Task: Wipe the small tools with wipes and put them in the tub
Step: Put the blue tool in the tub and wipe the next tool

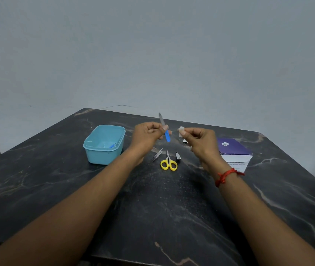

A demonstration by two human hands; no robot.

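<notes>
My left hand [149, 134] is raised above the table and grips a nail file [164, 127] with a blue handle, its metal blade pointing up and away. A short gap to its right, my right hand [199, 140] pinches a small white wipe [181, 129] between the fingertips. On the table below lie tweezers [156, 156], yellow-handled scissors [168, 162] and a nail clipper [178, 156] side by side. The light blue tub [95, 148] stands to the left, with a small blue item [112, 145] inside it.
A purple and white box [233, 152] sits on the dark marble table [152, 208] at the right, partly behind my right wrist. A small torn wrapper [185, 141] lies under my right hand. A grey wall stands behind the table.
</notes>
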